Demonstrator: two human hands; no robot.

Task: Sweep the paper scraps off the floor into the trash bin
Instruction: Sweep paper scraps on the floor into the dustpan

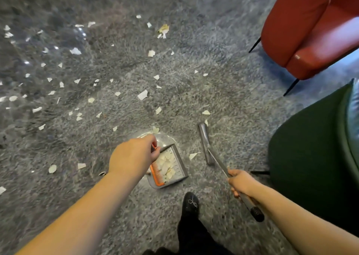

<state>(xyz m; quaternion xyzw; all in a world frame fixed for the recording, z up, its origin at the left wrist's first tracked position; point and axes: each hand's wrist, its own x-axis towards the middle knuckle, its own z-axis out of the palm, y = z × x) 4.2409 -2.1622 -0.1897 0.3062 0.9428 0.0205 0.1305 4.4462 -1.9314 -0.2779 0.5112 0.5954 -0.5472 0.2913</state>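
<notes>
Scraps [142, 95] litter grey carpet [194, 41] — left hand [134, 155] grips dustpan [174, 167], right hand [240, 182] broom [206, 142].

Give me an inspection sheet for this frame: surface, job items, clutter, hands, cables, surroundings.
Surface: grey mottled floor, glare patches at left.
Job's things: grey dustpan with orange comb edge, already holding paper scraps; broom head on the floor right of it; scattered scraps remain, mostly left and ahead. Trash bin: nothing seen.
Clutter: crumpled yellowish wad far ahead.
Hands: left hand grips the dustpan handle; right hand grips the broom handle.
Cables: nothing seen.
Surroundings: red chair, dark green seat, person's black shoe.
</notes>
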